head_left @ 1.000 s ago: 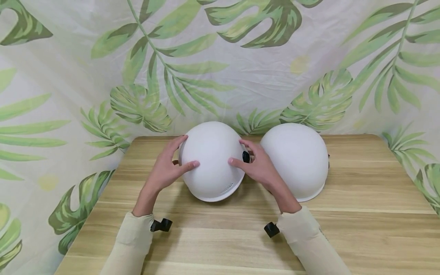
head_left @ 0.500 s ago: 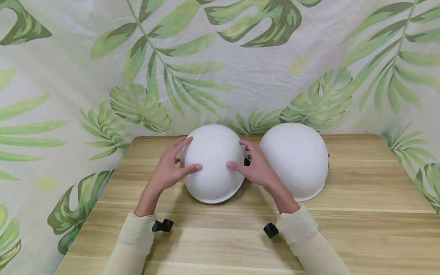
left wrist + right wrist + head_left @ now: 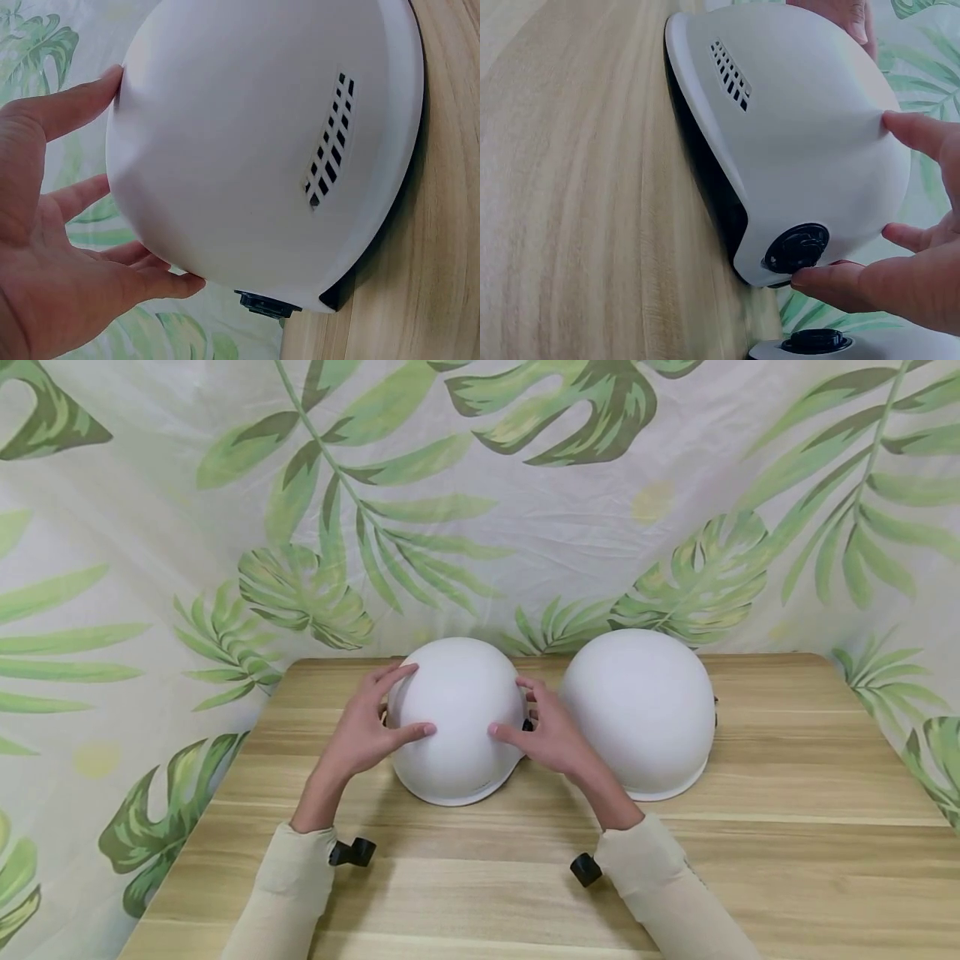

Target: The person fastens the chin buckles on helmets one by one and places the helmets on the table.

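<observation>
A white hard-shell helmet (image 3: 459, 739) is on the wooden table, dome up, between both hands. My left hand (image 3: 367, 727) holds its left side, thumb on the near face and fingers spread toward the back. On the opposite side my right hand (image 3: 546, 727) grips it likewise, one finger touching beside a black round fitting (image 3: 799, 247). Slotted vents (image 3: 330, 142) show low on the shell in both wrist views. The helmet's inside is hidden. A second white helmet (image 3: 639, 718) rests dome up just right of my right hand.
The wood-grain table (image 3: 465, 877) extends toward me and to both sides. Behind it hangs a leaf-patterned cloth (image 3: 420, 460), close to the helmets. Black wrist-worn devices (image 3: 352, 852) stick out from the sleeves.
Both hands have tipped the left helmet so its dome shows more upright and its vents have nearly dropped from the head view. It has shifted slightly toward me and left. The second helmet stays put.
</observation>
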A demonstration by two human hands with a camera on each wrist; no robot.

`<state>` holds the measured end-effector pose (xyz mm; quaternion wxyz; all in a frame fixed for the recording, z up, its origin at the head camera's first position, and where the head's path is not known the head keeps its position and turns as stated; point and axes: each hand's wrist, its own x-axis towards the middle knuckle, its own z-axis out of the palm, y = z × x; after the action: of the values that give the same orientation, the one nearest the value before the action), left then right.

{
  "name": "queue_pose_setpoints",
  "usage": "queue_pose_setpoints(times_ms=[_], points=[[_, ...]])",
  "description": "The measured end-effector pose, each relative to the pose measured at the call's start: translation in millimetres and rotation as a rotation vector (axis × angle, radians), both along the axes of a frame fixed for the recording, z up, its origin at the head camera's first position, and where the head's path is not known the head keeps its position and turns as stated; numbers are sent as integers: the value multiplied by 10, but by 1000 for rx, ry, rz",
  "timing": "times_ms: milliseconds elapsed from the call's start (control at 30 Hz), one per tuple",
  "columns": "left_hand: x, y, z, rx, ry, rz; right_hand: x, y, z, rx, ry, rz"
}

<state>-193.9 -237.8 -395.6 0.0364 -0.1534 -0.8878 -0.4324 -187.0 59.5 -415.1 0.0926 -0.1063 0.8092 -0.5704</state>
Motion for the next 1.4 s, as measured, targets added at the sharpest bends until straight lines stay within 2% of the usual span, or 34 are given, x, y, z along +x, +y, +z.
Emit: queue_pose_setpoints(times_ms=[167, 300, 433, 667, 867, 967, 1133, 1267, 1400], points=[[-21, -39, -4, 28, -11, 16, 3, -6, -7, -4, -14, -14], [-16, -79, -1, 30, -81, 49, -2, -7, -16, 3, -6, -10], [-11, -116, 11, 3, -133, 48, 8, -3, -19, 3, 8, 7], [-21, -191, 18, 9, -128, 31, 1, -1, -62, -60, -3, 75], [-46, -256, 8, 29, -133, 30, -10, -8, -87, -86, 1, 97], [-60, -292, -3, 46, -146, 31, -15, -34, -106, -80, 22, 88], [-72, -353, 15, 82, -144, 44, -4, -112, -102, -37, 93, 14], [-41, -390, 76, 64, -135, 80, 9, -172, -103, -7, 132, -34], [-26, -406, 104, 49, -130, 89, 16, -206, -114, 2, 143, -43]])
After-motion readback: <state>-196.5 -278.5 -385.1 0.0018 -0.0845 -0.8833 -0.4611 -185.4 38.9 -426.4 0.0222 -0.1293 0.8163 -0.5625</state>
